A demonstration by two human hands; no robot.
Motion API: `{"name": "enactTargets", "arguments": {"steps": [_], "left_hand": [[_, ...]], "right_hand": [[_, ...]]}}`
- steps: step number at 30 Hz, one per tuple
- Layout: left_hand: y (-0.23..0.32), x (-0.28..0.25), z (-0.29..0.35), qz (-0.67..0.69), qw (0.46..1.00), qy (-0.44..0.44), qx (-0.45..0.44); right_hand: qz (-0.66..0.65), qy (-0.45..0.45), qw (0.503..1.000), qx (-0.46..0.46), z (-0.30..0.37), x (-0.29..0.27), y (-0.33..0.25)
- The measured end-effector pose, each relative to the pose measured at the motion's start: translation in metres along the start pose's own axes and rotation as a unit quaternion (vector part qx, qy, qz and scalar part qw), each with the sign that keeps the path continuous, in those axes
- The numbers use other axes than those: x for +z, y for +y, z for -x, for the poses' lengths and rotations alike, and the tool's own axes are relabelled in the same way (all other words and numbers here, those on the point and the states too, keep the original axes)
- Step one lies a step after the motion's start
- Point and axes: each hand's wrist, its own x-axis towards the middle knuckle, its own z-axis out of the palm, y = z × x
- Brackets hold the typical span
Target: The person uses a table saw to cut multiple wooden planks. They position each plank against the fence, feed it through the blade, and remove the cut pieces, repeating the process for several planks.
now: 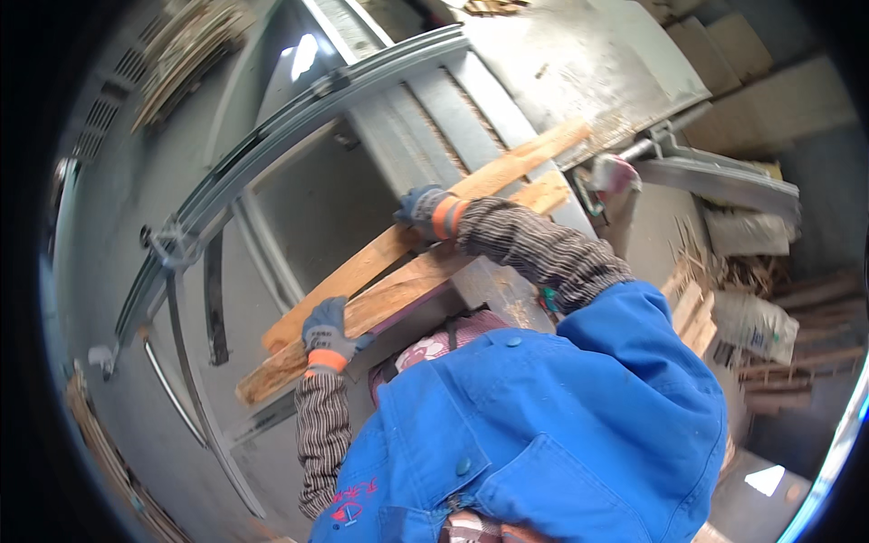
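A slotted metal table spreads toward 12 o'clock, and a long rail curves past it from 12 round to 9. Toward 1 o'clock is a pale tabletop strewn with dust. A stack of boards leans between 10 and 11. A metal arm juts out between 2 and 3; farther round, at about 3 o'clock, are a pile of wood scraps, a translucent sack and some short planks. The striped right sleeve crosses over the near board and hides part of it, while the blue jacket blocks the view toward 5 and 6 o'clock.

The near board and the far board lie side by side across the middle, in front of the person, with a narrow dark gap showing between them. Their long axes run from 8 o'clock to 2 o'clock, and the far board reaches farther toward 2.

The gloved left hand rests on the near board close to its 8 o'clock end, fingers close together, thumb out toward 3. The gloved right hand bends its fingers over the far board; its thumb is hidden. Whether either hand pinches the wood underneath cannot be told.
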Motion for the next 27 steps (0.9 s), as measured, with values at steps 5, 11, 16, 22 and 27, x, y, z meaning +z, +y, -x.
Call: {"name": "enactTargets", "arguments": {"steps": [5,11,16,22,27], "left_hand": [[-0.03,-0.006,0.004,0.144,0.988,0.053,-0.032],[-0.08,0.02,-0.029,0.422,0.886,0.155,-0.116],[-0.087,0.032,-0.095,0.566,0.797,0.182,-0.109],[-0.088,0.002,-0.166,0.632,0.754,0.14,-0.11],[-0.115,0.013,-0.175,0.644,0.739,0.153,-0.129]], "right_hand": [[0.034,-0.03,0.999,0.019,0.006,-0.03,0.012],[0.1,0.039,0.991,0.076,-0.003,-0.083,0.036],[0.123,0.08,0.987,0.073,-0.052,-0.105,0.061],[0.119,0.09,0.987,0.051,-0.156,-0.108,0.06],[0.106,0.074,0.988,0.088,-0.211,-0.086,0.041]]}}
